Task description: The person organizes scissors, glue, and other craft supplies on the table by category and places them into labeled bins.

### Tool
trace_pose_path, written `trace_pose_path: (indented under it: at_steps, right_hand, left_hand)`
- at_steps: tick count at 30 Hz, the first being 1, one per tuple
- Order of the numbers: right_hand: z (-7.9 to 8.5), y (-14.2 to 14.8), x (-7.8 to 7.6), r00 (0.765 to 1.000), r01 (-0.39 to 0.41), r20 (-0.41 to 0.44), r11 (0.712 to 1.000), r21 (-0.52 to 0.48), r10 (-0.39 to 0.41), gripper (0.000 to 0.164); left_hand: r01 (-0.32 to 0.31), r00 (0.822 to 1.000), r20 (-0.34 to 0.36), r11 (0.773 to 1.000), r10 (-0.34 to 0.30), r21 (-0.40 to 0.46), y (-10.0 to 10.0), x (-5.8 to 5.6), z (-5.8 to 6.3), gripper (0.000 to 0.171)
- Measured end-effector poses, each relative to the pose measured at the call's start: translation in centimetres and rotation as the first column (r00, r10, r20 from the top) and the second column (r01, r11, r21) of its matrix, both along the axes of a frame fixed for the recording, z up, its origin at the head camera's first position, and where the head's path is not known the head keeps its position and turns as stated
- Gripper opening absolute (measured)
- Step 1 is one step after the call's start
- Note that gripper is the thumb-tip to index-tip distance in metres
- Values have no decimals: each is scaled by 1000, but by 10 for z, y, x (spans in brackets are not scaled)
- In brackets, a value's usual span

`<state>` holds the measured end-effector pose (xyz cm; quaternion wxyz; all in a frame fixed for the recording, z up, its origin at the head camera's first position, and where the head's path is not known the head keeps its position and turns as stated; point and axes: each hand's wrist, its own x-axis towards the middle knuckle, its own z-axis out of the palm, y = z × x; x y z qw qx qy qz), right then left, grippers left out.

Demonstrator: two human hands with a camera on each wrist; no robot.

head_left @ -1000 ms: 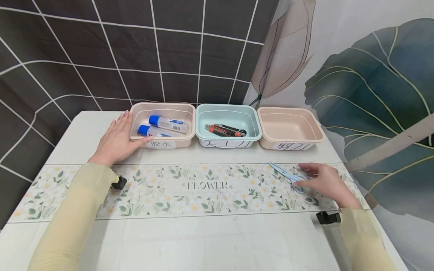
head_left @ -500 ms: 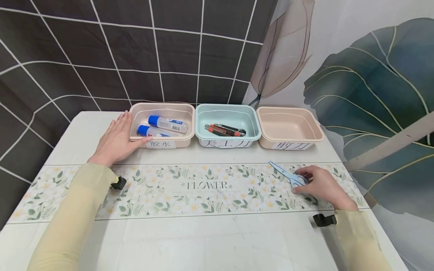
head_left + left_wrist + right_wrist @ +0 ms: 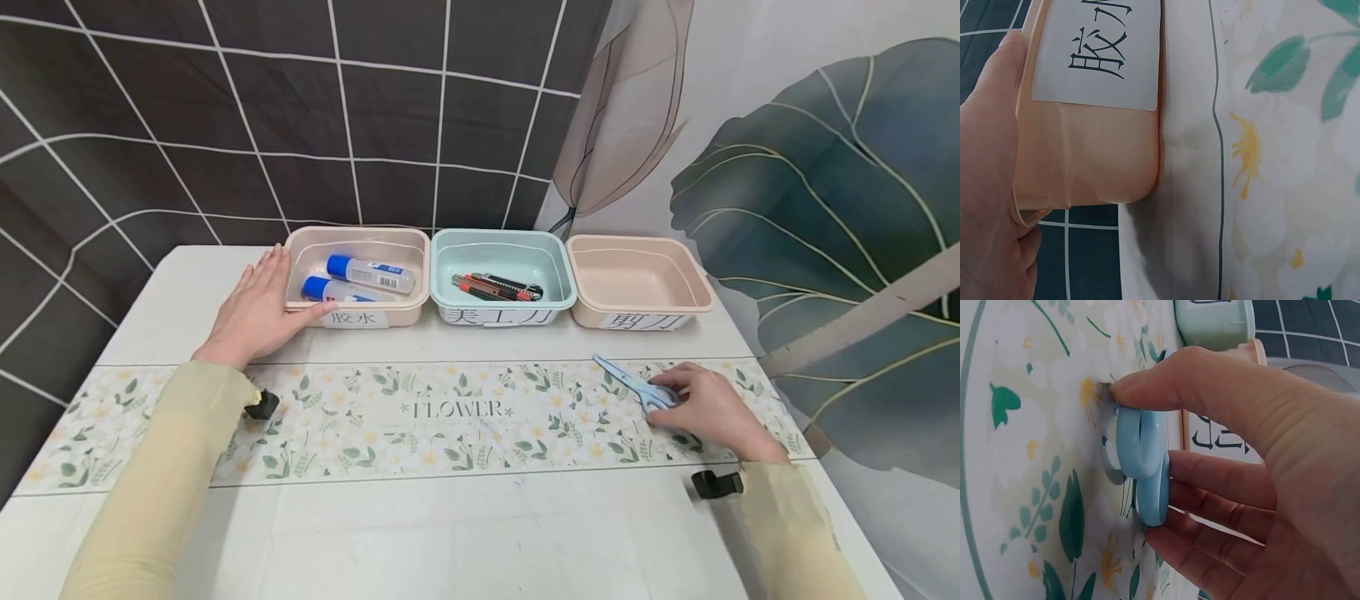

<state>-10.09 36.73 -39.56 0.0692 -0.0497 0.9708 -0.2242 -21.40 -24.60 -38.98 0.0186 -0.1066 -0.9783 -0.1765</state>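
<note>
My left hand (image 3: 249,310) rests against the left side of a beige plastic bin (image 3: 408,316), fingers straight along it and thumb lying on its front rim. The left wrist view shows the thumb at the rim above a white paper label (image 3: 1097,62). Two glue bottles (image 3: 375,275) with blue caps lie inside that bin. On the floral strip, my right hand (image 3: 708,410) holds light blue scissors (image 3: 633,385) by the handles, thumb on one side and fingers on the other. Their blades point up and left; the right wrist view shows the handle loops (image 3: 1141,444) at the tabletop.
A mint bin (image 3: 555,287) with several utility knives (image 3: 498,288) stands in the middle of the row. To its right is a second beige bin (image 3: 641,279) with nothing in it. A dark gridded cloth (image 3: 300,100) hangs behind the table (image 3: 450,542).
My right hand has moved slightly left and its fingers have closed around the scissors' handles. The left hand stays at the bin.
</note>
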Motion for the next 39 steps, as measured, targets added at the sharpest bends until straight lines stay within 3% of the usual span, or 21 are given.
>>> trace_pose_path:
  at_steps: [12, 17, 27, 31, 39]
  right_hand:
    - [12, -5, -4, 999, -29, -42, 999, -45, 28, 56]
    - [20, -7, -8, 992, -64, -118, 995, -76, 55, 52]
    - [38, -16, -23, 956, -131, -273, 989, -62, 109, 48]
    - [46, -17, -32, 952, -139, -283, 988, -67, 115, 47]
    - [67, -15, -54, 967, -89, -246, 992, -90, 65, 47]
  left_hand:
    - [12, 1000, -19, 1000, -11, 6, -1, -1, 1, 116]
    - [8, 1000, -13, 1000, -8, 6, 0, -1, 2, 116]
    - [4, 1000, 0, 1000, -4, 7, 0, 0, 1, 117]
    - [5, 1000, -5, 1000, -5, 6, 0, -1, 1, 117]
    - [3, 1000, -9, 1000, -3, 3, -1, -1, 0, 117]
